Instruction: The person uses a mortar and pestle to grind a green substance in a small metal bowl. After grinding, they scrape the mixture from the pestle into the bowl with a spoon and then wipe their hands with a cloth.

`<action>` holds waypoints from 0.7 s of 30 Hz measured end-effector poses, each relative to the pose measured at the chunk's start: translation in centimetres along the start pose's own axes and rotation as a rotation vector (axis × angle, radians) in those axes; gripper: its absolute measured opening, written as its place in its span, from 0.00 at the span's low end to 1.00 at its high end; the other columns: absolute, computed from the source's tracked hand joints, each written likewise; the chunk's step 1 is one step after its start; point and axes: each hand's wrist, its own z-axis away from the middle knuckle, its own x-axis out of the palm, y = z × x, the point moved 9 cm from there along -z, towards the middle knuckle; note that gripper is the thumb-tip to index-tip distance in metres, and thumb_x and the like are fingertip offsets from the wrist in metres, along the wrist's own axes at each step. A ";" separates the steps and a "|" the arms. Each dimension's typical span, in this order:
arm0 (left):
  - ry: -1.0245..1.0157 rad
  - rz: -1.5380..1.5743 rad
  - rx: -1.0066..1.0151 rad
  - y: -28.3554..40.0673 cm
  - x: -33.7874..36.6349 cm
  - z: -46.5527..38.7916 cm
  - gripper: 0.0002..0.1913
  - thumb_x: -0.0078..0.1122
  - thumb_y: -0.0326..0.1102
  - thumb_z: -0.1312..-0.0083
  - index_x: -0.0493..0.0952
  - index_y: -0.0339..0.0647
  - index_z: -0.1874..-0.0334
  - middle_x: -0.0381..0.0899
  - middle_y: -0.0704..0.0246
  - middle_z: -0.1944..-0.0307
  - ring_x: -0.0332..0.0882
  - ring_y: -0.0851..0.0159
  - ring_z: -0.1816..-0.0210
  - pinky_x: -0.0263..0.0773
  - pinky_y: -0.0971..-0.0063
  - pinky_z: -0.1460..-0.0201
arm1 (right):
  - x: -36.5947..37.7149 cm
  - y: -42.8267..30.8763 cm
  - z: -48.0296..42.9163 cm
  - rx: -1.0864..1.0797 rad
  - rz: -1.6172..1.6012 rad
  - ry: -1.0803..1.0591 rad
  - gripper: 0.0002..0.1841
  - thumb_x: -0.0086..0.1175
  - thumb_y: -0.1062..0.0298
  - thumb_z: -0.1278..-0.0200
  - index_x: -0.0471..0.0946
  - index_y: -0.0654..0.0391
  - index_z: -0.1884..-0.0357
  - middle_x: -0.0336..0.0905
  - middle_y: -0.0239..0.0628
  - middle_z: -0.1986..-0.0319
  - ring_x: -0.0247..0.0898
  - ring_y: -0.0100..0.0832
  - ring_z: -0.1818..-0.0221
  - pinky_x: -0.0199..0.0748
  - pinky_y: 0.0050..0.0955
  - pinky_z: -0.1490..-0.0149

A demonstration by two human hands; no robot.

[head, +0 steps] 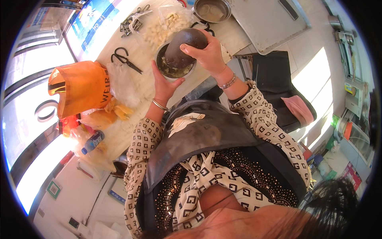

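My right hand (209,53) grips a thick, dark, rounded pestle (179,53). The pestle leans with its lower end inside a pale-rimmed mortar (161,51). Yellowish-green mash (173,72) clings to the inside of the mortar and to the pestle's lower part. Around the near left side of the mortar, my left hand (164,85) holds it with thumb and fingers spread. Just beyond the mortar lies a heap of pale peeled cloves (158,31), which look like garlic, partly in a clear plastic bag (176,13).
Black-handled scissors (126,60) lie left of the mortar, near an orange bag (83,86) and a plastic bottle (93,142). A metal pot (212,10) holding liquid stands at the back. Right of it is a large metal tray (262,24). A black chair (273,70) carries a pink cloth (298,110).
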 end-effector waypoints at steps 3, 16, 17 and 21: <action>-0.002 -0.061 0.005 0.4 0.1 -0.1 0.71 0.84 0.44 0.60 0.34 0.27 0.25 0.46 0.47 0.25 0.50 0.51 0.25 0.52 0.64 0.25 | 0.8 1.2 -0.1 -0.040 0.046 -0.028 0.23 0.70 0.69 0.47 0.78 0.64 0.50 0.82 0.32 0.61 0.76 0.21 0.59 0.76 0.24 0.50; 0.050 -0.119 -0.003 0.2 -0.3 0.7 0.70 0.83 0.46 0.59 0.35 0.27 0.25 0.49 0.46 0.27 0.50 0.48 0.26 0.52 0.62 0.25 | 0.0 2.3 0.1 -0.016 -0.033 0.008 0.21 0.70 0.70 0.47 0.79 0.64 0.52 0.83 0.34 0.62 0.78 0.21 0.61 0.78 0.25 0.54; 0.065 -0.136 0.003 0.3 -0.4 0.5 0.70 0.83 0.46 0.59 0.36 0.27 0.25 0.50 0.46 0.27 0.51 0.48 0.26 0.53 0.62 0.25 | -0.4 2.1 0.1 -0.008 -0.043 0.022 0.21 0.70 0.69 0.47 0.79 0.64 0.52 0.83 0.34 0.62 0.77 0.21 0.61 0.78 0.25 0.54; 0.001 -0.304 -0.026 1.5 -0.9 0.1 0.71 0.83 0.47 0.61 0.36 0.27 0.25 0.50 0.45 0.28 0.52 0.47 0.26 0.54 0.61 0.26 | -1.0 1.4 0.7 -0.029 -0.081 0.041 0.21 0.70 0.68 0.48 0.79 0.63 0.52 0.83 0.33 0.61 0.76 0.20 0.60 0.77 0.25 0.53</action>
